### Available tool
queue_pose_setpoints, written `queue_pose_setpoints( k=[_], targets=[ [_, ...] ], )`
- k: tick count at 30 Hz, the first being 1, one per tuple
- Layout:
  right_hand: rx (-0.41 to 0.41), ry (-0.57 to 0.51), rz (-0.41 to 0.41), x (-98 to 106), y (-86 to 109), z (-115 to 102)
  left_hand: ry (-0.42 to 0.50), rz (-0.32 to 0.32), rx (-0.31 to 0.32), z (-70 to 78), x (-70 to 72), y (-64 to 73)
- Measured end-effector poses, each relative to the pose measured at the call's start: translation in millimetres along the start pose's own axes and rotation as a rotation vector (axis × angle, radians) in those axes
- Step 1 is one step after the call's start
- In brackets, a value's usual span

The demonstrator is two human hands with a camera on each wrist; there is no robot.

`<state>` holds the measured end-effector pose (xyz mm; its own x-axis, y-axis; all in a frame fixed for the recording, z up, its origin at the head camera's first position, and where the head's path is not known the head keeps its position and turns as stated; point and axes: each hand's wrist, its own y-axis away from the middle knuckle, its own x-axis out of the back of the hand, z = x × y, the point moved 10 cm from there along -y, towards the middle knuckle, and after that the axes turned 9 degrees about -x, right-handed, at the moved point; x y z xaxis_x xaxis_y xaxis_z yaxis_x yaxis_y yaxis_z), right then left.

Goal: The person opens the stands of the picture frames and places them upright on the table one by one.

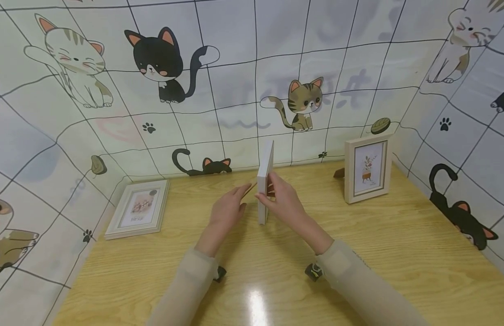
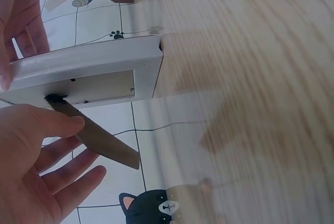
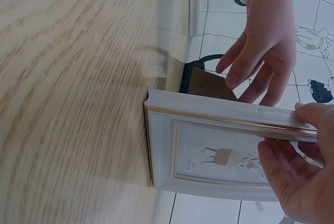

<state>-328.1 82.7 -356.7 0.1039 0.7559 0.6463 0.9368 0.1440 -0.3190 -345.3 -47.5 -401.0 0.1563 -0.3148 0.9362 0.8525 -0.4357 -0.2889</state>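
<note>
A white picture frame [image 1: 265, 181] stands upright near the middle of the table, edge-on in the head view. Its front, with a gold inner line and a plant picture, shows in the right wrist view. My right hand [image 1: 286, 201] grips the frame's side edge, thumb on the rim and fingers on the front. Behind the frame, a brown easel leg [image 2: 99, 135] is swung out from the back panel. My left hand [image 1: 228, 207] pinches this leg between thumb and fingers; the other fingers [image 2: 83, 187] extend loosely beside it.
On the left, a white picture frame [image 1: 162, 208] with a pink flower picture lies flat on the wooden table [image 1: 154, 280]. To the right a cream picture frame [image 1: 349, 176] stands on its own leg. Cat-patterned cloth [image 1: 235, 104] covers the walls behind and beside the table.
</note>
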Motion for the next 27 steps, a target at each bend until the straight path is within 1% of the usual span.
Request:
queue_pose_setpoints(
  k=[4, 7, 12, 14, 16, 20, 23, 27],
  targets=[
    [-0.002, 0.001, -0.002, 0, 0.5, -1, 0.029, 0.020, 0.002, -1.0, 2.8, 4.6],
    [0.006, 0.004, -0.003, 0, 0.7, -2, 0.059, 0.051, 0.001, 0.4, 7.7, 8.1],
    [0.020, 0.003, -0.005, 0, 0.0, -4, 0.127, 0.116, -0.017, 8.0, 17.0, 13.2],
    [0.015, 0.004, -0.008, 0, -0.6, -3, 0.165, 0.127, -0.019, 12.0, 17.9, 14.3],
    [0.004, 0.003, -0.011, 1, -1.2, -3, 0.220, 0.114, -0.016, 16.4, 15.3, 14.3],
    [-0.010, -0.008, -0.011, 2, -1.6, -2, 0.309, 0.052, 0.009, 23.5, 2.1, 11.5],
    [-0.011, -0.016, -0.012, 1, -1.5, -1, 0.335, 0.036, 0.028, 27.9, -5.2, 9.0],
    [-0.015, -0.023, -0.018, -1, -1.7, 2, 0.331, 0.046, 0.053, 32.9, -8.9, 7.5]
  ],
)
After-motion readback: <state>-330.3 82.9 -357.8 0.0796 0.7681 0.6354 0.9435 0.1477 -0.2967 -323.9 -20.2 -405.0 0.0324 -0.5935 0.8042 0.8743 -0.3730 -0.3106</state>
